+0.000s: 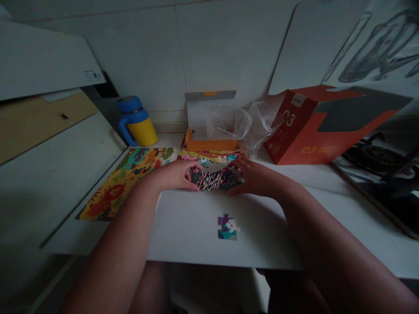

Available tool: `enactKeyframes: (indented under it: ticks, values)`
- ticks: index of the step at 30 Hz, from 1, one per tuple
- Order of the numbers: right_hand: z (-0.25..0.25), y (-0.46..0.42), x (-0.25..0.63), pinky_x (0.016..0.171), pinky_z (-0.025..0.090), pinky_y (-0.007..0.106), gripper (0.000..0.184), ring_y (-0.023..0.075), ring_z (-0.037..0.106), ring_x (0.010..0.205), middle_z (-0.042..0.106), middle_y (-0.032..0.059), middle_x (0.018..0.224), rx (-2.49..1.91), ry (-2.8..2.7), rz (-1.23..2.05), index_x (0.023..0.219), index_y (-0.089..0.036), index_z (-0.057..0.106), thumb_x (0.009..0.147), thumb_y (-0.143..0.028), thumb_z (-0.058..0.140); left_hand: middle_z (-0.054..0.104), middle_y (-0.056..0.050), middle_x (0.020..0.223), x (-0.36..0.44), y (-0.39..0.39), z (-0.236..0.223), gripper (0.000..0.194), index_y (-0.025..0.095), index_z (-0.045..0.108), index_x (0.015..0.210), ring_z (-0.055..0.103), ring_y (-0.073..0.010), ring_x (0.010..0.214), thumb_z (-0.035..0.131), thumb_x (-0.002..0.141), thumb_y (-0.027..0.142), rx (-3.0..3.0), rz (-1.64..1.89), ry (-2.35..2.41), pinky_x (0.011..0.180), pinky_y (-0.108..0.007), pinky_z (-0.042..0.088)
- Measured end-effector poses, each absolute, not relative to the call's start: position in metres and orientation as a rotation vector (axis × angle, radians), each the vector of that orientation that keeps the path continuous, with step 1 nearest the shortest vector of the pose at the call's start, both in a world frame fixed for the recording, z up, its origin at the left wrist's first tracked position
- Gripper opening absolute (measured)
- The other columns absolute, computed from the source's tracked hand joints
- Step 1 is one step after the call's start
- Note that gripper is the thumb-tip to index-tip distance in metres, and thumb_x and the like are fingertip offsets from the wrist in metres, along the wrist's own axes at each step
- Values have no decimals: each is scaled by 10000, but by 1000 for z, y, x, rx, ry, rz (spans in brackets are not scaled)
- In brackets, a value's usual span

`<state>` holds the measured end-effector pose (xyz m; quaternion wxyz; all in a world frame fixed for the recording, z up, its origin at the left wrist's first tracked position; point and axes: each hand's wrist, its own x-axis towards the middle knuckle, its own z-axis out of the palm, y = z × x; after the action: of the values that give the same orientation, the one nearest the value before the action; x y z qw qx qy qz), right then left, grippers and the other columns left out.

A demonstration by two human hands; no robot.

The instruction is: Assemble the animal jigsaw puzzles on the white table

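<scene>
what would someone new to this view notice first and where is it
Probably the large orange-and-grey box at the right, then the blue-and-yellow lidded jug at the back left. In the middle, the left hand and right hand hold a packed row of jigsaw pieces between them, while nearer the viewer a single jigsaw piece lies on the white tabletop.

At the centre, the ends of the pieces (pixel 214 180) are partly covered by the left hand (pixel 183 173) and the right hand (pixel 248 175). At left, the poster (pixel 113 194) is partly hidden by the left forearm (pixel 131 226), itself cut off by the bottom edge. The stove (pixel 376 153) is cut off at right. Upper left, the label (pixel 93 75) is too small to be read.
</scene>
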<state>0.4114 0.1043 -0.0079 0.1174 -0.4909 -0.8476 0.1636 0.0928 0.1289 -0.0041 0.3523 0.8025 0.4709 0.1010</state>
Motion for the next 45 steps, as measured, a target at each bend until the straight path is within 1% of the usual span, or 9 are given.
enactKeyframes:
  ticks: [4,9,14,19,23,33,37,41,45]
  values:
    - [-14,101,398,1240,415,562,926,393,496,1508,542,205,1599,-1154,-2437,445,1523,-213,560,794,-686,878,701,-1,844,91,129,-2,647,258,688,1296,686,-214,738,878,721,486,2075,217,1243,629,-291,464]
    - [-22,97,381,1229,437,540,911,364,539,1480,572,197,1591,-1009,-2471,538,1585,-210,515,870,-690,812,744,-47,1015,87,131,1,594,233,723,1209,708,-220,827,863,722,544,2088,241,1273,673,-295,497]
    - [-22,99,376,1205,461,484,670,327,602,1393,653,152,1504,-983,-2547,526,1514,-205,600,955,-538,759,766,-53,1089,81,138,-4,559,241,714,1255,718,-222,915,853,781,502,1982,394,1231,753,-303,540]
    - [-16,98,378,1167,484,474,596,328,638,1318,700,139,1421,-996,-2567,514,1463,-204,651,958,-504,757,762,-98,1171,78,150,-19,538,219,659,1249,727,-252,1003,897,794,383,2026,705,1543,849,-352,566]
    - [-16,97,378,1148,491,490,619,342,639,1306,700,149,1413,-986,-2579,511,1465,-201,653,943,-510,778,769,-93,1141,80,157,-28,429,225,656,1198,721,-269,988,878,846,331,2225,716,1772,860,-372,545]
    - [-15,97,378,1121,501,477,584,327,653,1273,714,129,1389,-953,-2576,523,1427,-213,670,918,-456,821,768,-72,1181,75,165,-31,82,215,726,934,696,-263,1148,787,880,200,2430,623,1456,1025,-384,517]
    - [-14,95,379,1116,505,480,584,329,658,1269,710,139,1389,-973,-2543,527,1420,-214,671,893,-401,840,745,-92,1198,73,162,-27,204,201,748,1064,691,-271,1140,795,866,219,2427,637,1450,1023,-393,517]
    - [-16,96,382,1095,519,485,571,331,666,1248,719,141,1351,-988,-2504,513,1409,-220,675,886,-386,833,734,-90,1179,76,152,-15,402,204,748,1190,682,-268,1057,846,844,383,2315,621,1421,922,-375,527]
    - [-19,97,384,1090,523,487,563,327,667,1244,718,139,1351,-964,-2500,517,1404,-221,672,893,-404,824,725,-80,1260,80,140,-4,724,242,734,1310,659,-258,1032,963,676,505,2197,402,1269,858,-346,516]
